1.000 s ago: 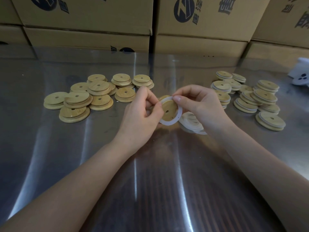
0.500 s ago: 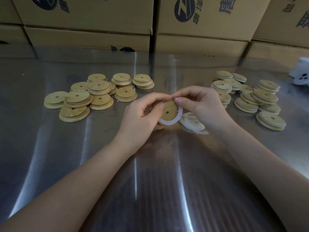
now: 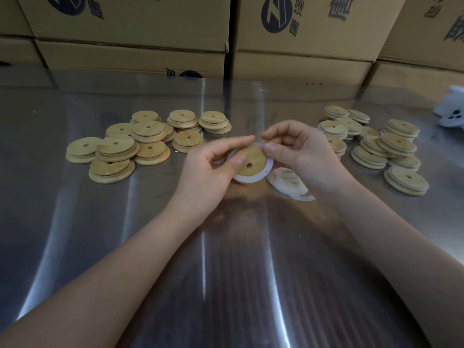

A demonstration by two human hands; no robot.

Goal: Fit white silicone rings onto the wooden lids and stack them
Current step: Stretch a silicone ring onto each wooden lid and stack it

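- Bare lids: loose heap on the left of the worktop, no white on them. Likely the supply, kept on the left hand's side for easy reach.
- Left hand: clamped on one lid, thumb on its face, fingers curled behind. Lid is held above the worktop centre and tilted toward the camera, probably so the edge can be worked.
- Ring: white band round the lower and right edge of the held lid. Seems only partly seated; the top arc is hidden by fingertips, so I can't tell if it's fully on.
- Right hand: pinching the ring at the lid's upper right edge, touching the left fingertips. Looks like it's pressing the ring into place.
- Loose rings: small pile on the worktop just below the right hand, partly covered by it. Count unclear.
- Ringed lids: short stacks on the right with white edges showing, evidently the done pile. Nearest ones are hidden behind the right hand.
- White thing: far right, cut off by the frame, can't identify it.
- Boxes: cardboard wall behind, print cropped.
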